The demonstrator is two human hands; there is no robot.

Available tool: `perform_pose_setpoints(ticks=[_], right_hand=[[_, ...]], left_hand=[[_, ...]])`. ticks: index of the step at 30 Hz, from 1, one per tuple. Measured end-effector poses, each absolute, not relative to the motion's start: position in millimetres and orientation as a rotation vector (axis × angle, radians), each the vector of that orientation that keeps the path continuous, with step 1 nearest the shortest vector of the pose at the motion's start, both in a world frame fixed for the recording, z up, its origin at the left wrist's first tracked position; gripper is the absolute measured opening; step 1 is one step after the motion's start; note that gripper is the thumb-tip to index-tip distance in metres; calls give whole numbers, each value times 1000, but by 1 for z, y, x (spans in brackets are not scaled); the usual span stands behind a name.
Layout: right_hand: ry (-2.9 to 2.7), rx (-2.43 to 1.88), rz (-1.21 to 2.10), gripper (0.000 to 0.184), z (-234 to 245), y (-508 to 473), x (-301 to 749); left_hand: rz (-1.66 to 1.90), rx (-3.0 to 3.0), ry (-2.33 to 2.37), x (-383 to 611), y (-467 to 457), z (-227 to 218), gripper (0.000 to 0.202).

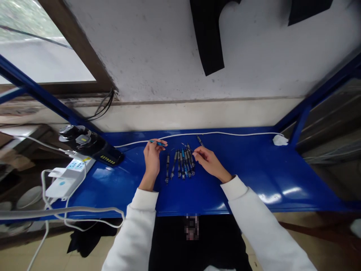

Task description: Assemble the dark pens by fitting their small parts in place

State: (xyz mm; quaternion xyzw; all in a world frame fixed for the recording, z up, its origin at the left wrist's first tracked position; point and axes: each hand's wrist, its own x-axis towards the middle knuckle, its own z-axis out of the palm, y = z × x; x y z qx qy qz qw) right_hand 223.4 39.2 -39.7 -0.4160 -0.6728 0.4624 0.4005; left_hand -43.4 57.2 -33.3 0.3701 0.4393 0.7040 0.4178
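Note:
My left hand [152,156] is closed round a slim blue pen [158,143], which lies crosswise in the fingers. A little to the right, my right hand [208,160] has thumb and fingertips pinched together at the right end of the pen group. A thin dark piece seems to stick out of that pinch, too small to name. Between the hands lie several dark grey pens [175,165], side by side, with a bright blue pen [185,162] among them. Another dark pen [200,140] rests beyond my right hand.
The pens lie on a blue metal shelf [248,165]. A white cable [214,133] runs along its back to a crumpled white wad [280,140]. At left stand a black EXTRORD device [94,146] and a white power strip [70,177] with loose cords. Blue posts [296,120] frame the sides.

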Motion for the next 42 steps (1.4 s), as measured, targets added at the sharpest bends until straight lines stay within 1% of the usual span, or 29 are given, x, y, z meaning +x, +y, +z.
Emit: perform_pose_setpoints(ticks=[3,7,9,11,15,21,26,31,37,42], right_hand=[[-1680,-1066,1173,34,-42,41,223],[-1667,-1077,1166,36,-41,42,223],[-1660,-1080,1171,36,-40,42,223],[-1663,-1081,1173,36,-40,42,223],[-1686,-1081,1173,35,-41,43,223],[-1678,-1106,1177,38,-44,45,222],[-1681,-1089,1175,35,-47,46,223],[-1657,-1082,1181,36,-46,45,223],[-1655,-1087,1176,38,-46,43,223],[-1621,-1085,1186,36,-47,43,222]], left_hand=[[1690,1136,1205,-54,76,-36,16],[1126,1827,1574,-69,94,-37,24],[900,1976,1646,-73,96,-39,27],[787,2004,1676,-75,95,-42,24],[805,1999,1665,-77,89,-49,18],[876,1950,1678,-80,87,-51,15],[951,1929,1744,-84,87,-51,14],[996,1955,1748,-87,86,-52,15],[933,1932,1782,-88,86,-55,15],[893,1886,1861,-93,86,-56,22]])
